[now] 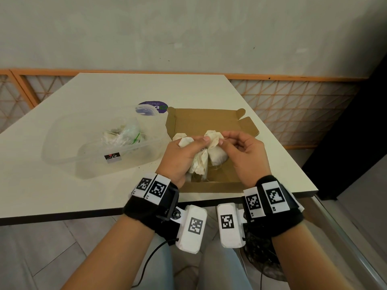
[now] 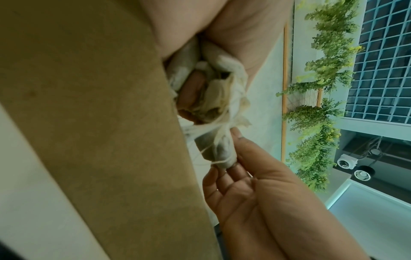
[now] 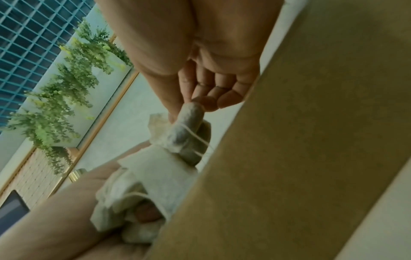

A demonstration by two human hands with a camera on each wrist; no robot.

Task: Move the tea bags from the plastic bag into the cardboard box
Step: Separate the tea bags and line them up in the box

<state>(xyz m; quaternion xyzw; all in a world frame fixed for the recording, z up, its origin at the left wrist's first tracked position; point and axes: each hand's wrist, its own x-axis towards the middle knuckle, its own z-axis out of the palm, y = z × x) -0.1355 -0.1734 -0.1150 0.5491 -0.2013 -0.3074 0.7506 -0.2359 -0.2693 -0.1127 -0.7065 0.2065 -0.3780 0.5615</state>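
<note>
Separation is the step in hand: left hand (image 1: 180, 158) grips a clump of tea bags (image 1: 198, 164) above the open cardboard box (image 1: 209, 122), while right hand (image 1: 243, 151) pinches one bag (image 2: 219, 151). Next move, by judgement: free its tangled strings, then drop it. Bags look pale, crumpled, limp.

Open cardboard box (image 1: 209, 122) interior mostly bare toward its far wall; both hands and a clump of tea bags (image 1: 201, 162) fill the near part. Clear plastic container (image 1: 62, 143) sits just left of the box. Table (image 1: 272, 164) bare to the right.
</note>
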